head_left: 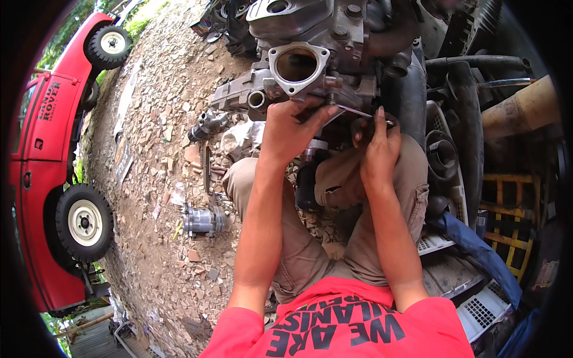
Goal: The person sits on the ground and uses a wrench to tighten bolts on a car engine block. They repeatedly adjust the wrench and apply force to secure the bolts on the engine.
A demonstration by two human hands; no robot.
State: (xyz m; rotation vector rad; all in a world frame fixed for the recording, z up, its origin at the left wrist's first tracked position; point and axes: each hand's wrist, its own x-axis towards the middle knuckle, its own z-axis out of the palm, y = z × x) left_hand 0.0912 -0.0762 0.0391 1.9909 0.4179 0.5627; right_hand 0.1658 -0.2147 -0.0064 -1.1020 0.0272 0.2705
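Note:
An engine block (253, 83) stands in front of my knees, with a three-holed metal flange (327, 55) around a wide dark opening. Just under this flange, a slim shiny wrench (357, 111) reaches from a bolt area at the engine toward the right. My left hand (292, 130) is closed, thumb and fingers pinched at the wrench's engine end; its fingertips are partly hidden against the metal. My right hand (382, 152) grips the other end of the wrench, with the index finger pointing up along it.
A silver cylindrical engine part (200, 221) lies on the stony ground (161, 179) at the left. A red vehicle (57, 119) is parked farther left. Black pipes (468, 131), a bamboo pole (519, 110) and white plastic crates (483, 310) crowd my right side.

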